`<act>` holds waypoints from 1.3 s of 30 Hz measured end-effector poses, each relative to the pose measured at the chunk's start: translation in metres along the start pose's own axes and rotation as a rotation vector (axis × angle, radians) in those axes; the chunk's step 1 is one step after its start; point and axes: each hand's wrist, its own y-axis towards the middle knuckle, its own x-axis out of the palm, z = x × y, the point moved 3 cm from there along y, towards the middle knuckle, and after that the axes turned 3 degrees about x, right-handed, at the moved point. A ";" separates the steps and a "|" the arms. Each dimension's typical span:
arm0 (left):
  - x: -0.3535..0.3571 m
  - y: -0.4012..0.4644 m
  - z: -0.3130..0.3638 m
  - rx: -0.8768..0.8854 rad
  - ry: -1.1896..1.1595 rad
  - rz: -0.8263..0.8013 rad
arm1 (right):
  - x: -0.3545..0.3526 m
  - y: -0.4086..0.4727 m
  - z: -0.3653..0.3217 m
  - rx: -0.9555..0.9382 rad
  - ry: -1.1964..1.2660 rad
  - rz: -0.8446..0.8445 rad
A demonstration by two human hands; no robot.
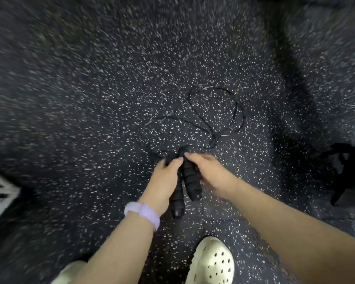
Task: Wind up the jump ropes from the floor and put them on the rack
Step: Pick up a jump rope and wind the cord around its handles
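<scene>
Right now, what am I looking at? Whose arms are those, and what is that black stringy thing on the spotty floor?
There is no machine here. A person wears a camera on their head, so you look down just as they do, and the picture is a bit blurry. The two arms are theirs. The left hand, with a purple band on its wrist, and the right hand hold the two black handles of a jump rope side by side. The thin black cord runs from the handles and lies in loose loops on the dark speckled floor. It is not wound up yet. At the bottom you see the person's white shoe with holes in it.
</scene>
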 end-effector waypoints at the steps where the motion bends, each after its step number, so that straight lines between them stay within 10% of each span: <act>1: -0.008 -0.009 0.021 0.034 0.023 -0.024 | 0.002 -0.011 -0.021 -0.046 -0.037 -0.032; 11: -0.065 -0.213 0.204 0.386 0.134 -0.228 | 0.019 -0.208 -0.198 -0.412 -0.351 -0.088; 18: -0.161 -0.366 0.280 0.732 0.056 0.060 | -0.006 -0.364 -0.266 -0.636 -0.309 0.092; 26: -0.198 -0.464 0.298 0.907 -0.108 0.142 | 0.000 -0.440 -0.299 -0.681 -0.084 0.250; 39: -0.162 -0.427 0.227 0.742 -0.233 0.034 | 0.088 -0.416 -0.247 -0.591 0.059 -0.072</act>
